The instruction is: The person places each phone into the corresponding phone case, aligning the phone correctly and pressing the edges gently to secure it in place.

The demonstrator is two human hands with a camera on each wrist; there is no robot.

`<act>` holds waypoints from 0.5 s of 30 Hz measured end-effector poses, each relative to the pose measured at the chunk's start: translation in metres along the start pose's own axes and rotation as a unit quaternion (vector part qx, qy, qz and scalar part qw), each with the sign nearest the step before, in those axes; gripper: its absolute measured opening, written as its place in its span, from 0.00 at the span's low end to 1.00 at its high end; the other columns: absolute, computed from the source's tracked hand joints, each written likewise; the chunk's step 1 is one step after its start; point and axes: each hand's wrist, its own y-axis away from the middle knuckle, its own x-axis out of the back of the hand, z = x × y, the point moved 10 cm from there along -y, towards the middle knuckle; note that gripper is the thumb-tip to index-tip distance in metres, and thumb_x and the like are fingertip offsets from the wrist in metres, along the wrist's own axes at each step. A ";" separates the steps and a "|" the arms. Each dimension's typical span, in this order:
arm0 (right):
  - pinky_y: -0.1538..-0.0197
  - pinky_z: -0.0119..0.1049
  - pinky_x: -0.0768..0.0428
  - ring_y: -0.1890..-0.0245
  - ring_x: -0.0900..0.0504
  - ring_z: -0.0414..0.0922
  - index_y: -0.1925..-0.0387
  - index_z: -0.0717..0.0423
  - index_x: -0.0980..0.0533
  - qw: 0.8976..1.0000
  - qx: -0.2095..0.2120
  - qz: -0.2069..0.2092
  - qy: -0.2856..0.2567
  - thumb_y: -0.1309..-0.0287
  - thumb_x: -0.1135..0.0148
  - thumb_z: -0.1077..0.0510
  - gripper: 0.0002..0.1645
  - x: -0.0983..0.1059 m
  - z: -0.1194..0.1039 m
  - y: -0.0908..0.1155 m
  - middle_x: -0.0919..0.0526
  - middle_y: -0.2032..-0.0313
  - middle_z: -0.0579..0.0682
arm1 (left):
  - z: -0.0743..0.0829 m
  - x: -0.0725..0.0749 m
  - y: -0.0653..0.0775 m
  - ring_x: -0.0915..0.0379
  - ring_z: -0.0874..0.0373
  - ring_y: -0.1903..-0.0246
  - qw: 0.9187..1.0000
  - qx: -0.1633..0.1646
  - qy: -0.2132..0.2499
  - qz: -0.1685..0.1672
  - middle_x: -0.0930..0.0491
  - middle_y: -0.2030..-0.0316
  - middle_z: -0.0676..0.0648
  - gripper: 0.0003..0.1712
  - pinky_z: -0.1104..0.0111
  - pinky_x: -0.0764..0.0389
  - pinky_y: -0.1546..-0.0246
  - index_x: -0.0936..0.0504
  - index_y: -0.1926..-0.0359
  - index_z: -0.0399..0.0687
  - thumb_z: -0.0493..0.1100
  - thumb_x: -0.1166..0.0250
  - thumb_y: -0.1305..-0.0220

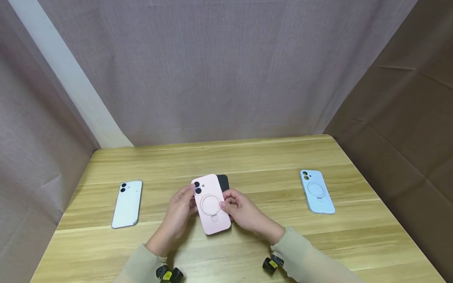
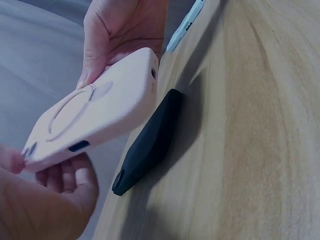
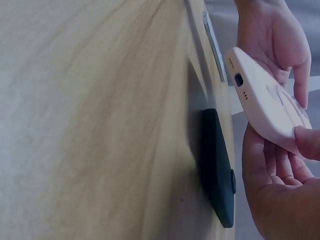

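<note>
A pink phone case [image 1: 219,223] with a ring on its back is held above the table, back side up. Dark lenses show in its camera openings, so a phone appears to sit inside. My left hand [image 1: 179,212] grips its left edge near the lenses. On the opposite edge, my right hand [image 1: 245,212] pinches it with the thumb on the back and fingers underneath. Below and apart from it, a black phone or phone case [image 2: 150,142] lies on the table; which of the two I cannot tell. Its raised camera part [image 3: 233,181] shows in the right wrist view.
A white phone [image 1: 126,206] lies back up at the left of the wooden table [image 1: 262,251]. To the right lies a light blue phone case [image 1: 322,202] with a ring, wood showing through its lens holes. Grey curtain [image 1: 212,78] hangs behind the table.
</note>
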 end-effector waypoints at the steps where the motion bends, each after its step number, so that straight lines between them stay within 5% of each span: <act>1: 0.64 0.38 0.19 0.67 0.21 0.45 0.52 0.59 0.30 1.000 -0.001 0.002 -0.004 0.32 0.44 0.57 0.12 0.001 0.001 0.000 0.22 0.64 0.54 | -0.003 -0.002 0.000 0.24 0.55 0.65 1.000 0.007 -0.012 -0.008 0.23 0.63 0.44 0.21 0.63 0.20 0.61 0.27 0.53 0.32 0.49 0.47 0.27; 8: 0.61 0.43 0.17 0.64 0.19 0.46 0.49 0.63 0.31 0.998 -0.014 0.036 -0.044 0.32 0.45 0.61 0.14 0.011 0.004 -0.001 0.21 0.62 0.55 | -0.023 -0.021 0.006 0.22 0.54 0.60 0.989 0.052 -0.079 -0.113 0.21 0.59 0.41 0.19 0.61 0.19 0.56 0.29 0.47 0.29 0.43 0.47 0.27; 15: 0.64 0.41 0.17 0.67 0.19 0.46 0.51 0.64 0.30 0.998 -0.023 0.039 -0.050 0.33 0.43 0.57 0.15 0.012 0.005 -0.002 0.19 0.64 0.53 | -0.024 -0.022 0.008 0.20 0.52 0.60 0.989 0.037 -0.086 -0.117 0.18 0.58 0.40 0.18 0.61 0.19 0.56 0.28 0.47 0.30 0.42 0.46 0.27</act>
